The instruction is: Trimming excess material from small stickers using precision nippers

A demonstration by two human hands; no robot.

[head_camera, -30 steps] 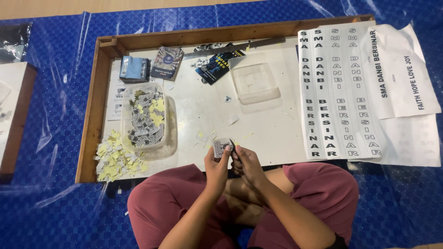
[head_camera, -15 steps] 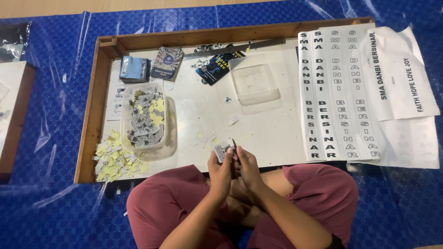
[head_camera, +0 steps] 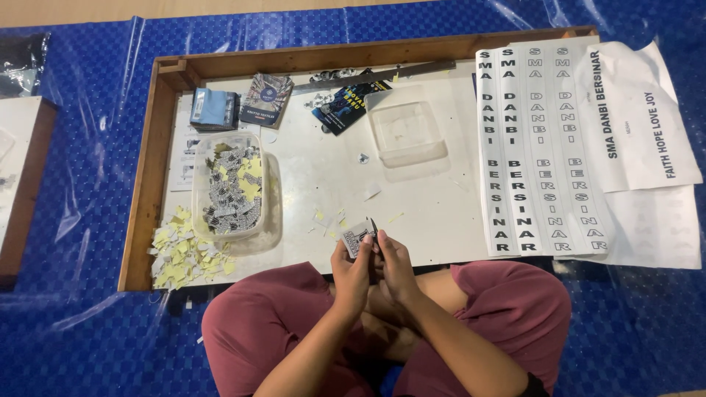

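I sit cross-legged in dark red trousers at the near edge of a shallow wooden tray (head_camera: 140, 191) with a white floor. My left hand (head_camera: 351, 270) holds a small grey printed sticker piece (head_camera: 357, 237) just above the tray's front edge. My right hand (head_camera: 396, 263) presses against the same piece from the right, fingers closed on a small dark tool tip (head_camera: 373, 225) beside it; what the tool is I cannot tell.
A clear tub (head_camera: 229, 188) of cut printed pieces stands at the left, yellow paper scraps (head_camera: 180, 254) beside it. An empty clear tub (head_camera: 407, 132), small boxes (head_camera: 213, 109), a dark packet (head_camera: 346, 103) and a metal ruler (head_camera: 375, 76) lie further back. Lettered sheets (head_camera: 540, 147) lie right. Blue mat around.
Both hands with the small piece have drawn slightly nearer to my body and the grip has shifted a little. Everything in the tray stays where it was.
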